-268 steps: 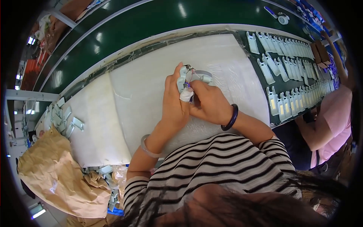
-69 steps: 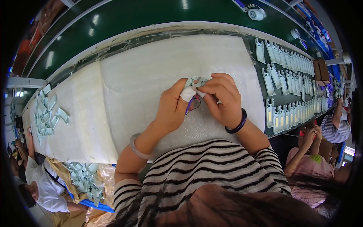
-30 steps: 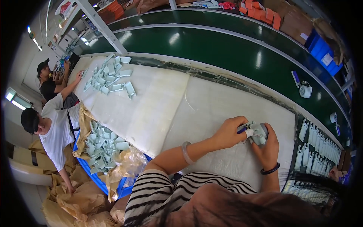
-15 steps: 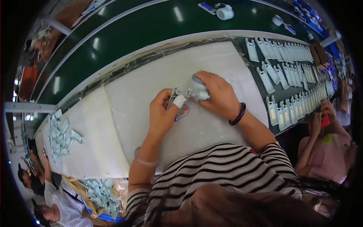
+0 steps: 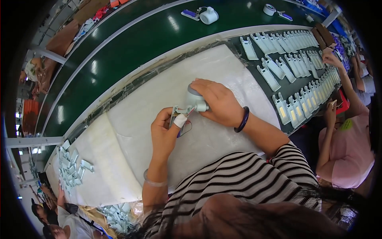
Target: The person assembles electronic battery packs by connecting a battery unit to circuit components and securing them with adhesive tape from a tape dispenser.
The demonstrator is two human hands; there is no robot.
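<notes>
My left hand [image 5: 162,135], its thumb tip wrapped in white, grips a long pale-green plastic housing [image 5: 174,116] held up on edge. A purple piece [image 5: 179,134] and a thin wire loop show just below that thumb. My right hand [image 5: 221,102] is closed around a rounded pale-green head [image 5: 195,98] with a grey end and a short round stub. The head's neck meets the upper end of the housing, and thin wires [image 5: 191,110] run between them. Whether the two parts are locked together I cannot tell.
White sheeting [image 5: 155,95] covers the bench. Rows of housings [image 5: 304,104] lie to the right, where a co-worker in pink [image 5: 346,153] reaches in. Loose pale-green parts [image 5: 72,169] are heaped left. Beyond runs a green conveyor [image 5: 135,46] carrying a wired head [image 5: 209,16].
The head has come closer to the housing, narrowing the gap where the wires showed. My view has shifted slightly. The co-worker's arm now stretches toward the far rows.
</notes>
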